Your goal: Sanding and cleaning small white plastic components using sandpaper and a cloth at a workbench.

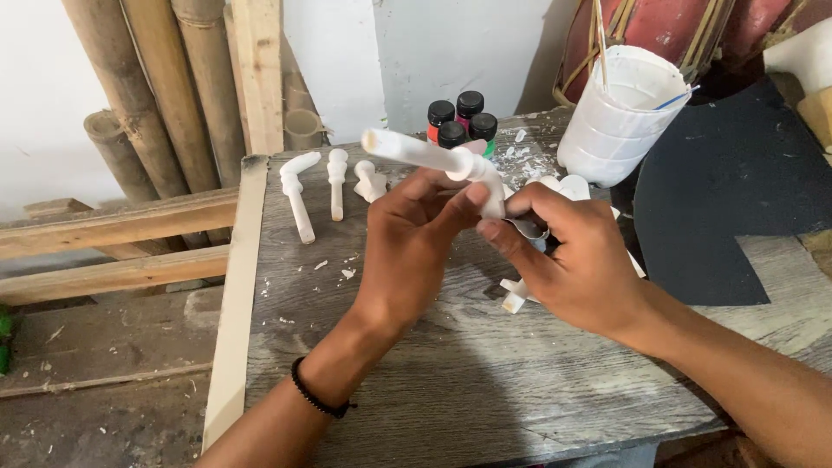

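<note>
We see the left hand closed around a bent white carved piece, raised above the wooden table. The right hand pinches its lower end and grips what may be a small blade, mostly hidden.

White bent carved piece (unpainted) held above the table.

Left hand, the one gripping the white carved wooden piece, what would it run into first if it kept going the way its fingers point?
Probably the right hand: the left hand points up and right, fingertips almost meeting it around the white carved wooden piece. Depth is unclear.
</note>
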